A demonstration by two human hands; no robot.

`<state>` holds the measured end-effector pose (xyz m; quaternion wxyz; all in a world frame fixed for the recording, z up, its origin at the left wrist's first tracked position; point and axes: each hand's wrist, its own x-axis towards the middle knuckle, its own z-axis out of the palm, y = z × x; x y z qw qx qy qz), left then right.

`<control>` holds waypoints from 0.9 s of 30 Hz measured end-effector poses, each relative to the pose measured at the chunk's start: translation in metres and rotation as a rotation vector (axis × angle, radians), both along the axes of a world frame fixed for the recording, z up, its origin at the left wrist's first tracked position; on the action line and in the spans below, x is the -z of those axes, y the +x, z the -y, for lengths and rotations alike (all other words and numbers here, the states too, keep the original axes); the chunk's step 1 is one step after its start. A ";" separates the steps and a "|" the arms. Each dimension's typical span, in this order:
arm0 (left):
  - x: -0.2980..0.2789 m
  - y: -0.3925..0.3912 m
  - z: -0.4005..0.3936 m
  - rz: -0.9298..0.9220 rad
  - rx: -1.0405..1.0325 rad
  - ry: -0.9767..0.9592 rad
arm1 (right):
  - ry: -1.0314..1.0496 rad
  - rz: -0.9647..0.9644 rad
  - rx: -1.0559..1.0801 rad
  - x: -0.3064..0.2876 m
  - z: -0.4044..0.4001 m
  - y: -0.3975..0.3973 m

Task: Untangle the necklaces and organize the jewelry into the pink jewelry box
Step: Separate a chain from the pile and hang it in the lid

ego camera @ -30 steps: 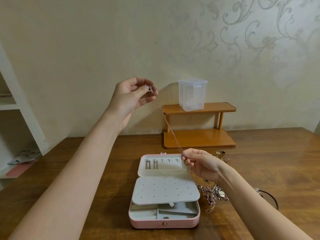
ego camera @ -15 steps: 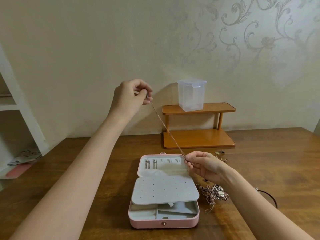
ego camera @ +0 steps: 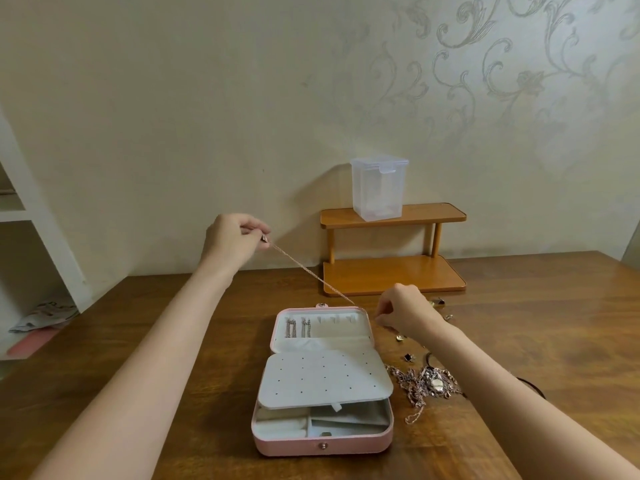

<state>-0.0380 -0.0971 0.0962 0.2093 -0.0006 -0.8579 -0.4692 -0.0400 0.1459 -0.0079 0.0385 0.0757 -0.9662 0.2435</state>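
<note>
Left hand pinches one chain end, right hand pinches the other, chain taut above open pink box, tangled necklaces beside it

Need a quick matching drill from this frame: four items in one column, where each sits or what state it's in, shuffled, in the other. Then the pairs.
Things:
1. clear plastic container
2. rose-gold chain
3. tangled pile of necklaces
4. pink jewelry box

Places or states:
A. lying on the table to the right of the box
B. open, its perforated grey panel over the lower tray
C. standing on the top tier of the small wooden shelf
D. stretched taut between the left hand and the right hand

Pairs: 1-C, 2-D, 3-A, 4-B
</note>
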 end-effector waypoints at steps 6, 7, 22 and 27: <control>-0.003 0.018 -0.030 -0.030 0.283 -0.055 | 0.277 0.242 -0.146 -0.021 0.006 0.004; -0.006 0.020 -0.036 -0.046 0.321 -0.089 | 0.287 0.181 -0.131 -0.034 0.006 0.005; 0.000 0.006 -0.015 -0.091 0.195 0.367 | -1.026 0.349 -0.275 -0.064 0.037 0.014; 0.050 -0.001 -0.004 0.240 0.240 0.453 | -0.639 -0.139 -0.037 -0.071 0.045 0.002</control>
